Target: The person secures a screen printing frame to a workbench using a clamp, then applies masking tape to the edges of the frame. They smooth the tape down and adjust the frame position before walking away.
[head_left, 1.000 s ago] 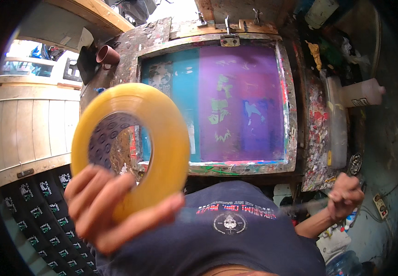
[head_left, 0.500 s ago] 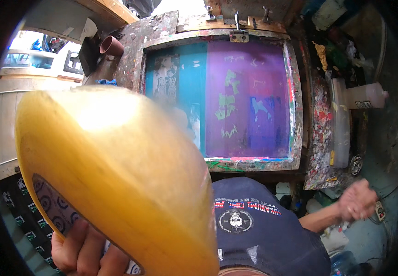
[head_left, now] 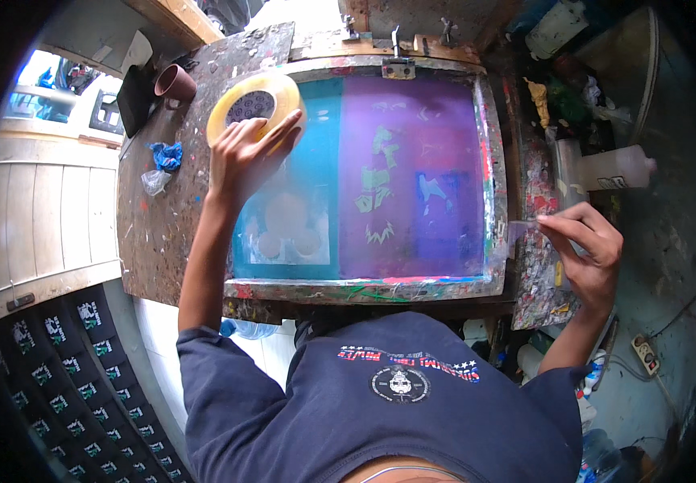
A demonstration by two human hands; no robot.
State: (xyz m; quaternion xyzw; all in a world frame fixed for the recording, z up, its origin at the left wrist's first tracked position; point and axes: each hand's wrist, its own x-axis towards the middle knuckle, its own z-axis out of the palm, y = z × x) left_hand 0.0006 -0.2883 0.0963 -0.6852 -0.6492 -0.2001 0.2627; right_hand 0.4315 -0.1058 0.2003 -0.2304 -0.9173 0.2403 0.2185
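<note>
Over the upper left of the screen-printing frame on the paint-flecked table, the tape roll shows as a thick, glossy ring of translucent yellow, its core lined with a grey, dark-patterned surface. The left hand has its grip closed around the roll's near side, some fingers reaching the core. The right hand, grip pinched tight between thumb and finger, holds a small translucent strip by the frame's right edge.
</note>
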